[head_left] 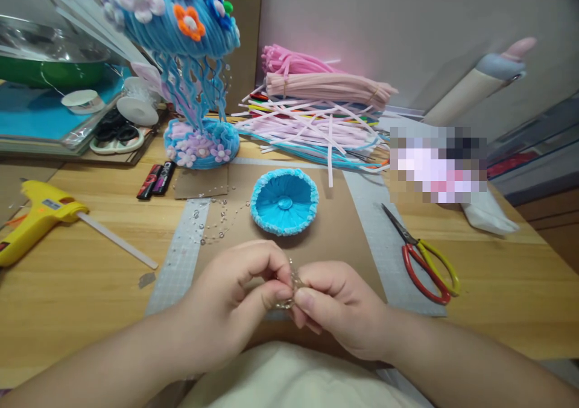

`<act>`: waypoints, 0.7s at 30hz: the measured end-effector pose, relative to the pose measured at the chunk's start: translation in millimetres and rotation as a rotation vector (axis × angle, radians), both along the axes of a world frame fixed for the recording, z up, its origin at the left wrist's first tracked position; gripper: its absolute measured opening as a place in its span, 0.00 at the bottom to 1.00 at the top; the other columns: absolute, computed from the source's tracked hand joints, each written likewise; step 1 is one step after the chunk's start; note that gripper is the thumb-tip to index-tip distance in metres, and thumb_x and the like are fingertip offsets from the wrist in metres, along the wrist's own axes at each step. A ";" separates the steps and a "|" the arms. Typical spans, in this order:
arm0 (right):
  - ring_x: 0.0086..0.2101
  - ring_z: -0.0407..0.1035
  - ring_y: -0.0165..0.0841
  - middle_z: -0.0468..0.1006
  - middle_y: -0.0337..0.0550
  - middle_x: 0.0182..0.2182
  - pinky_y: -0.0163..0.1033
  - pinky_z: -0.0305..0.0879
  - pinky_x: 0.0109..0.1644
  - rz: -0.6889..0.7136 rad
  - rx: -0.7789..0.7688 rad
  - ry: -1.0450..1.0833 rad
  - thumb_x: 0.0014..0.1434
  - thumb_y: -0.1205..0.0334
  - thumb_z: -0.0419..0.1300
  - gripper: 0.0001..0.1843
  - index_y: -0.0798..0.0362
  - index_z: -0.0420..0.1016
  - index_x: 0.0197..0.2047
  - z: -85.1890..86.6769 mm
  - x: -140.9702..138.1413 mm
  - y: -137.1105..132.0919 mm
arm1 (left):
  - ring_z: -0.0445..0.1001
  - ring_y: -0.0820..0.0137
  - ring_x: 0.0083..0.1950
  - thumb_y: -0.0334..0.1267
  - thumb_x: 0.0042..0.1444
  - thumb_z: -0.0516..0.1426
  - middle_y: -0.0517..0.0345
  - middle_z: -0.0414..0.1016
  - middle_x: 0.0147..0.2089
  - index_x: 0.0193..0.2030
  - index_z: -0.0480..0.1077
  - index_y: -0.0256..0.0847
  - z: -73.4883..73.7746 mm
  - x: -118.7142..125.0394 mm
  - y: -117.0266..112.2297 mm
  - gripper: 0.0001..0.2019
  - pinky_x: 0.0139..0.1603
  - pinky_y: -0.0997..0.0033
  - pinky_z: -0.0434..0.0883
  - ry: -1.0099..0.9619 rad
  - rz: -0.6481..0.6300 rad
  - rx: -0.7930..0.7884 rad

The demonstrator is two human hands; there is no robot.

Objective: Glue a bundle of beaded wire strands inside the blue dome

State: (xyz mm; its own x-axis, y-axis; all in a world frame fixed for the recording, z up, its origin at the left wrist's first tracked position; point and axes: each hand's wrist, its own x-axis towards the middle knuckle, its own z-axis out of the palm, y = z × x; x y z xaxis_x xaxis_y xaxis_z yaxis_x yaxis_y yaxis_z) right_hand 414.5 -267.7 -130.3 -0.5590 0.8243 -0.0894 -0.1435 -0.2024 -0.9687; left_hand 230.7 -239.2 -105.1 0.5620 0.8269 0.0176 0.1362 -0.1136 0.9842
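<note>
Both hands meet low in the middle, over the near part of a brown cardboard sheet (353, 227). My left hand (244, 296) pinches a thin strand of small clear beads (284, 304) between thumb and forefinger. Close against it, my right hand (332, 302) has thumb and fingers closed on the same bead strand. Part of the strand is hidden by the fingers. Just beyond the hands lies a round blue dome (284, 203), hollow side up, with a fuzzy rim and a button-like centre. Another clear bead string (222, 218) curls on the sheet to its left.
A blue pipe-cleaner jellyfish (181, 31) with flowers stands at back left. Bundled pipe cleaners (321, 88) pile up behind the dome. Scissors (420, 257) lie at right, a yellow glue gun (45, 215) at left. Two markers (156, 180) rest near the jellyfish base.
</note>
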 end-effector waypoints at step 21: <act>0.21 0.56 0.25 0.64 0.35 0.19 0.31 0.52 0.24 -0.063 -0.001 -0.029 0.64 0.56 0.53 0.18 0.56 0.68 0.25 -4.4 -3.7 0.7 | 0.68 0.77 0.23 0.41 0.49 0.64 0.60 0.72 0.23 0.28 0.67 0.36 -13.8 3.3 8.8 0.12 0.24 0.79 0.64 -0.231 0.023 -0.725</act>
